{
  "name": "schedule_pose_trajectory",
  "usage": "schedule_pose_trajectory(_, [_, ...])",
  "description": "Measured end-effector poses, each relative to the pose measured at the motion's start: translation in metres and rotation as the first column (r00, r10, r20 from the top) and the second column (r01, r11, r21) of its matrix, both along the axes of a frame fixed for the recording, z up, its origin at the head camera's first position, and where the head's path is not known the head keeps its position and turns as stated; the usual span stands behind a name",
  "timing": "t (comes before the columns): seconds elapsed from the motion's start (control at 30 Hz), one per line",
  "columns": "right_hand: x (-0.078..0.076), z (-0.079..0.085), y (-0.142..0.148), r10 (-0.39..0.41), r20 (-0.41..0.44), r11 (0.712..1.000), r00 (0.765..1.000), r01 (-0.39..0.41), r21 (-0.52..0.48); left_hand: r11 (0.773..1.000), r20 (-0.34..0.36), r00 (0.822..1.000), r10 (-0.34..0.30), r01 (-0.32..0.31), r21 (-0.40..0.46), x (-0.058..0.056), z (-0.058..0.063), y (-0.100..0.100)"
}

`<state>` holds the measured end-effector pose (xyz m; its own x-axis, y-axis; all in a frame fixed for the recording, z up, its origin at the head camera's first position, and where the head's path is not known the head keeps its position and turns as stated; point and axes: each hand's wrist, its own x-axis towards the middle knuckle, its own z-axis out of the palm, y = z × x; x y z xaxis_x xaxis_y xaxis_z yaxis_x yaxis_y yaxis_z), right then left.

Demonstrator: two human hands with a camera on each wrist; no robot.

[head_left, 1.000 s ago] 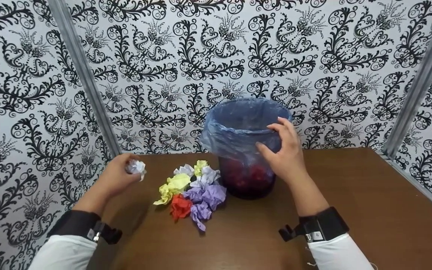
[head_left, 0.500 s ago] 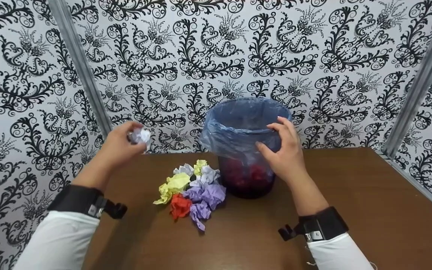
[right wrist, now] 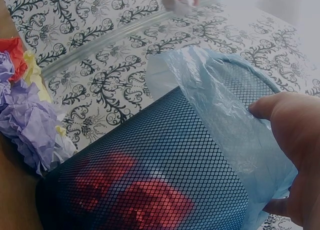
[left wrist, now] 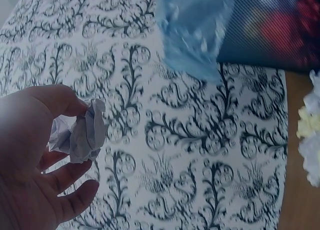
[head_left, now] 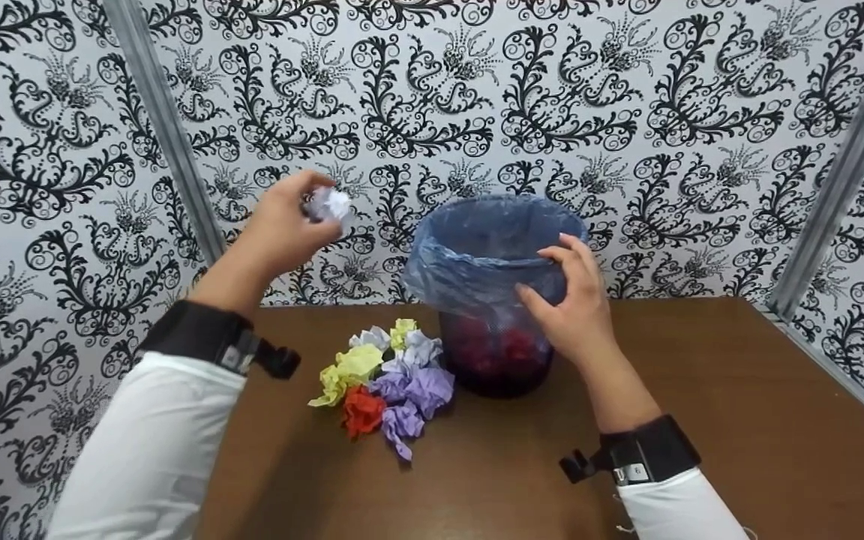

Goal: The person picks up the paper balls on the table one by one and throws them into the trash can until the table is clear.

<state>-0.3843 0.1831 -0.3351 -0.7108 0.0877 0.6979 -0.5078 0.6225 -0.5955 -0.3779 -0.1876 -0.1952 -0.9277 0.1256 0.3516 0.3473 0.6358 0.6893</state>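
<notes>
While the left hand (head_left: 278, 225) pinched the ball (head_left: 334, 207) between partly curled fingers, in the air left of the bin (head_left: 498, 364), the right hand (head_left: 576, 304) gripped the liner (head_left: 466, 281) over the near-right rim. Probably light and soft, the crumpled ball suited a gentle side pinch.

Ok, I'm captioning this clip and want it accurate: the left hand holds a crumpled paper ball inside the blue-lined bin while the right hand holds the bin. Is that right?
Not quite: the paper ball is outside the blue-lined bin, held by the left hand in the air to its left, as the head view shows. The right hand does hold the bin.
</notes>
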Motion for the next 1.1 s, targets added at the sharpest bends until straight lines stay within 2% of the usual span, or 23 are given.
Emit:
schedule_pose_trajectory(0.2, [0.000, 0.000, 0.001, 0.009, 0.008, 1.000, 1.000, -0.009, -0.008, 0.999, -0.042, 0.998, -0.044, 0.045, 0.028, -0.009, 0.010, 0.034])
schedule_pose_trajectory(0.4, [0.000, -0.001, 0.000, 0.019, -0.023, 1.000, 1.000, -0.019, -0.004, 0.995, -0.060, 0.995, -0.080, 0.083, 0.055, -0.017, 0.012, 0.062])
schedule_pose_trajectory(0.57, [-0.002, -0.001, 0.001, 0.028, -0.045, 1.000, 0.999, -0.028, 0.000, 0.992, -0.065, 0.993, -0.101, 0.105, 0.071, -0.023, 0.007, 0.082])
schedule_pose_trajectory(0.83, [-0.001, 0.000, 0.002, 0.023, -0.030, 1.000, 0.999, -0.023, -0.001, 0.990, -0.070, 0.989, -0.131, 0.134, 0.044, -0.034, 0.000, 0.114])
schedule_pose_trajectory(1.1, [-0.001, 0.000, 0.002, 0.019, -0.020, 1.000, 1.000, -0.019, -0.001, 0.988, -0.092, 0.984, -0.152, 0.150, -0.028, -0.044, -0.008, 0.140])
